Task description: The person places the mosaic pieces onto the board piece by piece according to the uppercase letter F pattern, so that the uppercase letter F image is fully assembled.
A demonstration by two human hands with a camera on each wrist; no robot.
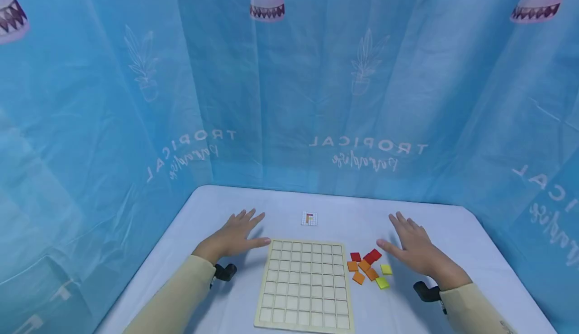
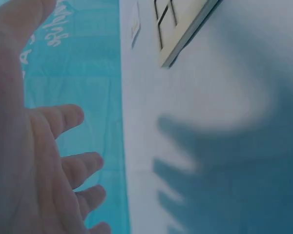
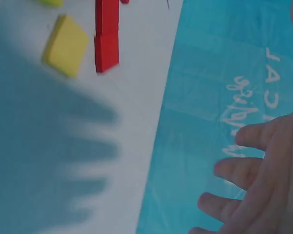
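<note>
My left hand [image 1: 232,237] hovers over the table at the left of a pale gridded board [image 1: 304,286], fingers spread and holding nothing. On the other side, my right hand [image 1: 413,248] is held above the table with its fingers extended, also holding nothing. Between the board and the right hand lie loose square tiles: red tiles [image 1: 355,257], orange tiles [image 1: 359,277] and yellow tiles [image 1: 382,283]. The right wrist view shows a yellow tile [image 3: 66,46] and red tiles [image 3: 107,51] beside the hand's shadow. The board's grid cells hold no tiles.
Beyond the board lies a small card [image 1: 309,218] printed with a coloured grid pattern. A white cloth covers the table [image 1: 253,201]. Blue printed curtains [image 1: 289,98] hang along its back and sides. Each wrist wears a dark camera mount [image 1: 225,272].
</note>
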